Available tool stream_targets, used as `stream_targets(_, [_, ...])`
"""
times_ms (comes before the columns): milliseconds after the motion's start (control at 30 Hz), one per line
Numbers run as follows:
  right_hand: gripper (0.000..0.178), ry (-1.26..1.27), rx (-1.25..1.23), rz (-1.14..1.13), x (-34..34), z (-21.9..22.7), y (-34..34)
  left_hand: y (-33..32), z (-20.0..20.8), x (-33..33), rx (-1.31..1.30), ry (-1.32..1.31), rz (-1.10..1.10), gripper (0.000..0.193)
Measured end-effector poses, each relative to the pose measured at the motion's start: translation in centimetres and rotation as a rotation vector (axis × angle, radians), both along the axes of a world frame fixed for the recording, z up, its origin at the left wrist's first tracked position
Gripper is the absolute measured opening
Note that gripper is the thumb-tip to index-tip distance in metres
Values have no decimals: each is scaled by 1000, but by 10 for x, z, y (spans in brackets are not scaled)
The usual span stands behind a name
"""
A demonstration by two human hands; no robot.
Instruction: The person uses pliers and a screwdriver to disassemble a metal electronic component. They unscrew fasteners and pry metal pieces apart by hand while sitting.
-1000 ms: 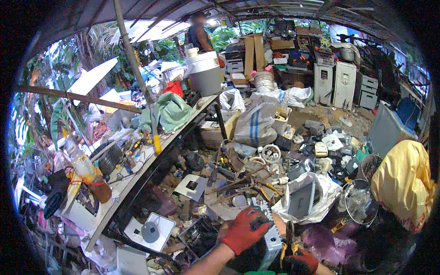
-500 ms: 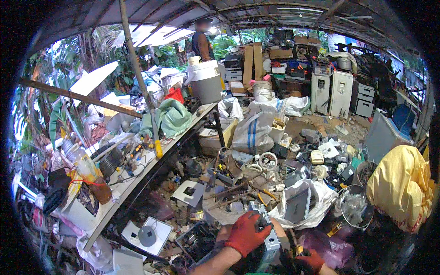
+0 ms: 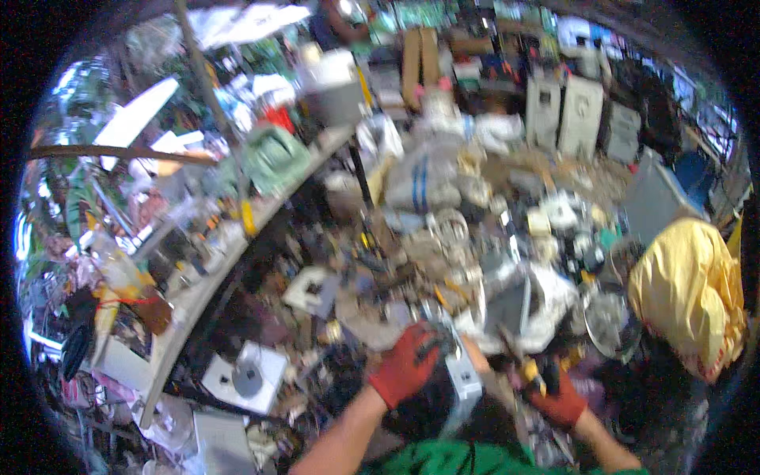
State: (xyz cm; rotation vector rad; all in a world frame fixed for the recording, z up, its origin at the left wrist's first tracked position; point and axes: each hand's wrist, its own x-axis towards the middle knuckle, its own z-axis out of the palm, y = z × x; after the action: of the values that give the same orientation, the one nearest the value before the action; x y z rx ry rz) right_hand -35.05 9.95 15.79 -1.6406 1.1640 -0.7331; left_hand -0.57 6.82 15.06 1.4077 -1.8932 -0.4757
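Observation:
My left hand (image 3: 405,368), in a red glove with dark fingertips, is closed over the upper end of a long light-grey casing (image 3: 464,378), which stands in front of my body with small holes along its face. My right hand (image 3: 560,400), also red-gloved, grips a yellow-handled tool (image 3: 532,370). Its dark shaft points up and toward the far left; blur hides what kind of tool it is. The tool is held to the right of the casing, apart from it. Just beyond both hands lies an open white sack (image 3: 548,305) with a grey panel (image 3: 507,305) in it.
Scrap parts cover the ground all round. A long bench (image 3: 207,294) runs along the left, loaded with oddments and a green sack (image 3: 273,161). To the right are a clear plastic-lined bucket (image 3: 608,321) and a big yellow sack (image 3: 679,293). A person (image 3: 336,24) stands far back.
The view has tipped downward and blurred. My right hand has risen with the yellow-handled tool, and more of both forearms shows. My left hand stays on the grey casing.

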Motion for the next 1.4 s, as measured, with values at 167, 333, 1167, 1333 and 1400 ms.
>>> stream_targets(167, [57,-5,377,-81,15,64,12,7,0,1,-46,86,-51,45])
stream_targets(333, [72,-8,614,20,9,91,13,-6,-20,-1,24,477,-280,66])
stream_targets(1167, [77,246,200,213,20,83,1,-22,4,-6,-16,210,-243,46])
stream_targets(1333, [78,159,241,310,33,68,-4,-28,4,-5,-77,25,-174,46])
stream_targets(1400, [75,154,248,256,36,72,1,-30,15,-2,-48,-110,-146,45])
